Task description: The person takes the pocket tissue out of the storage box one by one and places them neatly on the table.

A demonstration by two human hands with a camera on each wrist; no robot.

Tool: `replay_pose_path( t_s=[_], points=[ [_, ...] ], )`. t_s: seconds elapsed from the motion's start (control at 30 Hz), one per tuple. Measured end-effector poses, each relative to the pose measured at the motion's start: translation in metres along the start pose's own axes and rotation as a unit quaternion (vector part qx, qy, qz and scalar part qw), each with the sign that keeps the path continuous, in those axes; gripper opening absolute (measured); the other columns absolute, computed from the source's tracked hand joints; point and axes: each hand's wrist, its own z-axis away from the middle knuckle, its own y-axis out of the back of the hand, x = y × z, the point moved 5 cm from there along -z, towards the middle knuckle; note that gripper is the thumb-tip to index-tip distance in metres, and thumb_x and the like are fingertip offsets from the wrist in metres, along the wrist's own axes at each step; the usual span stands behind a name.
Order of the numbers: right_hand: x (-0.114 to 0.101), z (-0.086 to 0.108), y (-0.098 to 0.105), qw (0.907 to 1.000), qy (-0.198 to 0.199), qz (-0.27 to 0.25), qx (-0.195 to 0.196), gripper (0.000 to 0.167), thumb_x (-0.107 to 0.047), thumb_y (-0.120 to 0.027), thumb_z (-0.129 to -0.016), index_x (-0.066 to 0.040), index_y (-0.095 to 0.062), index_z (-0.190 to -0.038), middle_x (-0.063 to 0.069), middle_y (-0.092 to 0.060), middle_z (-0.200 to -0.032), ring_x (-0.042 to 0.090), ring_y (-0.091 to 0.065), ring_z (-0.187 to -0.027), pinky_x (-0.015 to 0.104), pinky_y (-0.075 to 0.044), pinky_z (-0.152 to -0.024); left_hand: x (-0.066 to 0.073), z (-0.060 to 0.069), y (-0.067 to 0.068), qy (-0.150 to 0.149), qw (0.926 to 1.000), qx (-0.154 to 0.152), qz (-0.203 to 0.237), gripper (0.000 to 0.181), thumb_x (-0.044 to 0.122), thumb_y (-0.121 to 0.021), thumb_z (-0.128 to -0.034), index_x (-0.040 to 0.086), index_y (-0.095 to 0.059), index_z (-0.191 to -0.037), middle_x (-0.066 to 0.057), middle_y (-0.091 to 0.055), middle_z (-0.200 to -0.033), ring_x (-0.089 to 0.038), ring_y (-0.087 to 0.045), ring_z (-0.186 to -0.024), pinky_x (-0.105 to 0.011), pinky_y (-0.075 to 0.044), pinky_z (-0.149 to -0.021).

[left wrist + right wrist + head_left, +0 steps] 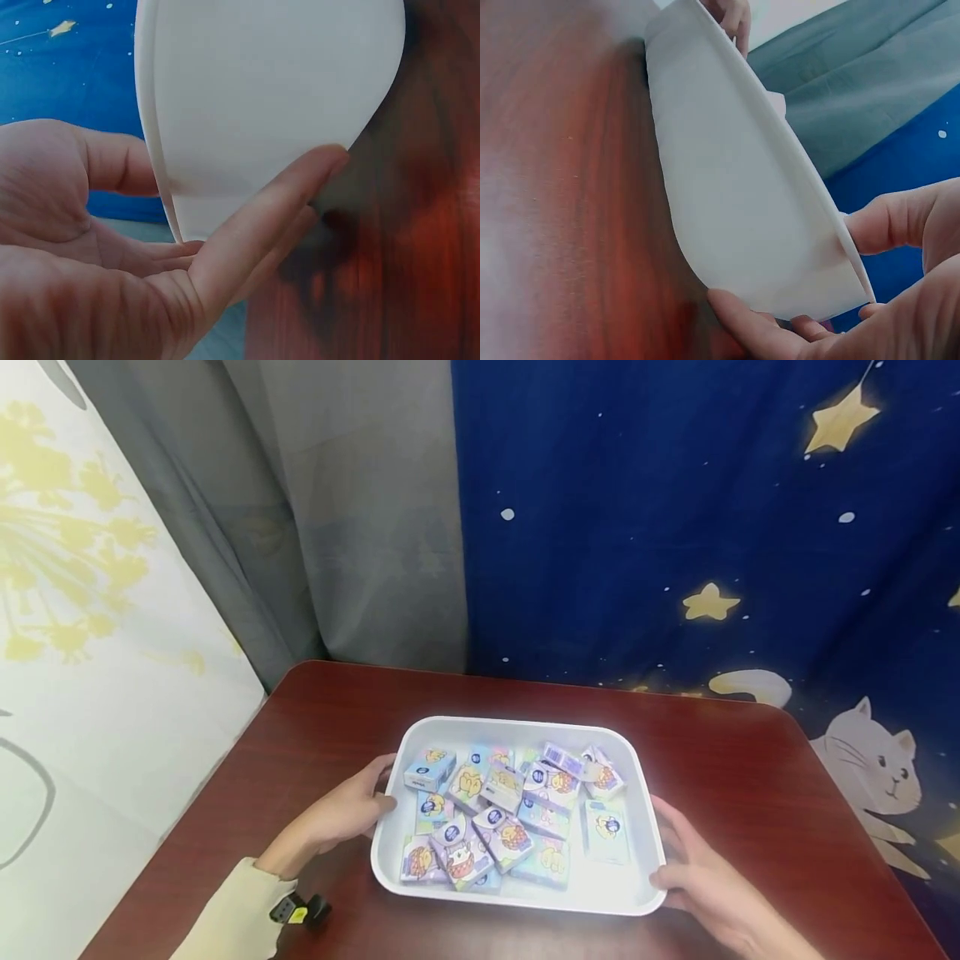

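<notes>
A white rectangular tray point(600, 885) is held between both hands, with several small pastel tissue packs point(463, 852) lying loosely inside it. At its left end, my left hand point(352, 810) grips the side, thumb at the rim and fingers along the outer wall toward the lower edge, as the left wrist view shows. My right hand point(701, 872) grips the right end in the same way, its thumb over the rim and a fingertip at the bottom edge in the right wrist view. Whether the tray touches the table, I cannot tell.
Under the tray is a dark red wooden table point(315, 727) with rounded far corners. Behind it hang a grey curtain point(382, 527) and a blue curtain point(585, 527) with stars and a cat. A white patterned cloth point(97, 735) stands along the left side.
</notes>
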Motion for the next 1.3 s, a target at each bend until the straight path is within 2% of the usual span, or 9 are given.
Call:
replay_pose_path(
  t_s=[0.13,0.2,0.3,0.5,0.7,0.87,0.97,1.13,1.3],
  points=[
    [-0.002,-0.003,0.004,0.9996,-0.023,0.005,-0.017,0.119,0.015,-0.061,-0.082,-0.017,0.006,-0.176,0.030,-0.005,-0.176,0.041,-0.054,-0.134,0.058,-0.060,-0.097,0.001,-0.002,0.002,-0.009,0.9998,-0.011,-0.013,0.075,-0.003,-0.059,-0.1034,-0.003,-0.021,-0.168,-0.030,-0.056,-0.145,-0.033,-0.073,-0.102,-0.051,-0.068,-0.071],
    [-0.002,-0.004,0.006,0.9986,-0.047,0.024,-0.011,0.122,0.014,-0.065,-0.082,-0.019,0.005,-0.176,0.025,-0.003,-0.179,0.047,-0.043,-0.144,0.060,-0.059,-0.101,0.002,-0.003,0.003,-0.012,0.9997,-0.015,-0.015,0.078,-0.004,-0.061,-0.1020,-0.003,-0.020,-0.168,-0.030,-0.057,-0.143,-0.033,-0.074,-0.100,-0.051,-0.068,-0.071],
    [-0.003,-0.005,0.009,0.9958,-0.076,0.050,-0.004,0.124,0.011,-0.072,-0.084,-0.021,0.005,-0.176,0.023,-0.004,-0.180,0.054,-0.031,-0.152,0.060,-0.058,-0.103,0.002,-0.006,0.004,-0.013,0.9997,-0.019,-0.007,0.080,-0.005,-0.062,-0.1001,-0.004,-0.020,-0.168,-0.031,-0.057,-0.142,-0.034,-0.075,-0.099,-0.052,-0.068,-0.070],
    [0.005,0.011,0.006,0.9933,-0.098,0.030,-0.052,0.121,-0.002,-0.076,-0.096,-0.025,0.013,-0.174,0.031,-0.002,-0.178,0.051,-0.051,-0.143,0.066,-0.058,-0.100,0.001,0.000,0.003,-0.018,0.9993,-0.034,-0.001,0.080,-0.007,-0.060,-0.0983,-0.007,-0.018,-0.166,-0.033,-0.055,-0.139,-0.036,-0.075,-0.099,-0.053,-0.067,-0.068],
    [0.013,0.015,0.011,0.9915,-0.095,0.052,-0.071,0.123,-0.008,-0.079,-0.097,-0.026,0.015,-0.174,0.030,-0.001,-0.179,0.056,-0.039,-0.151,0.069,-0.056,-0.101,0.002,0.006,0.003,-0.015,0.9989,-0.044,-0.009,0.082,-0.007,-0.060,-0.0965,-0.006,-0.018,-0.167,-0.032,-0.055,-0.139,-0.035,-0.074,-0.097,-0.053,-0.067,-0.068],
    [0.021,0.018,0.012,0.9925,-0.060,0.055,-0.091,0.117,-0.014,-0.074,-0.098,-0.031,0.015,-0.172,0.029,0.000,-0.179,0.050,-0.039,-0.152,0.067,-0.055,-0.104,0.002,0.009,0.003,-0.016,0.9979,-0.061,-0.012,0.087,-0.006,-0.059,-0.0957,-0.006,-0.012,-0.169,-0.030,-0.058,-0.134,-0.036,-0.075,-0.096,-0.053,-0.067,-0.068],
    [0.025,0.018,0.013,0.9930,-0.038,0.064,-0.091,0.114,-0.016,-0.073,-0.097,-0.033,0.011,-0.173,0.030,-0.003,-0.179,0.047,-0.042,-0.151,0.066,-0.056,-0.104,0.003,0.007,0.005,-0.014,0.9977,-0.065,-0.016,0.087,-0.005,-0.060,-0.0969,-0.005,-0.011,-0.170,-0.028,-0.062,-0.129,-0.035,-0.075,-0.094,-0.053,-0.067,-0.067],
    [0.017,0.018,0.013,0.9927,-0.062,0.062,-0.082,0.117,-0.011,-0.076,-0.098,-0.027,0.012,-0.174,0.033,-0.005,-0.178,0.053,-0.046,-0.148,0.068,-0.057,-0.100,0.008,-0.001,0.008,-0.014,0.9977,-0.064,-0.019,0.085,-0.005,-0.059,-0.1002,-0.003,-0.012,-0.170,-0.031,-0.056,-0.138,-0.035,-0.075,-0.097,-0.053,-0.067,-0.067],
    [0.006,0.018,0.019,0.9930,-0.085,0.053,-0.062,0.112,-0.011,-0.075,-0.102,-0.021,0.008,-0.175,0.035,-0.015,-0.176,0.047,-0.057,-0.140,0.066,-0.059,-0.099,0.014,-0.010,0.011,-0.017,0.9975,-0.066,-0.020,0.082,-0.004,-0.058,-0.1018,-0.003,-0.013,-0.170,-0.033,-0.048,-0.147,-0.036,-0.076,-0.100,-0.053,-0.068,-0.070]
  ],
)
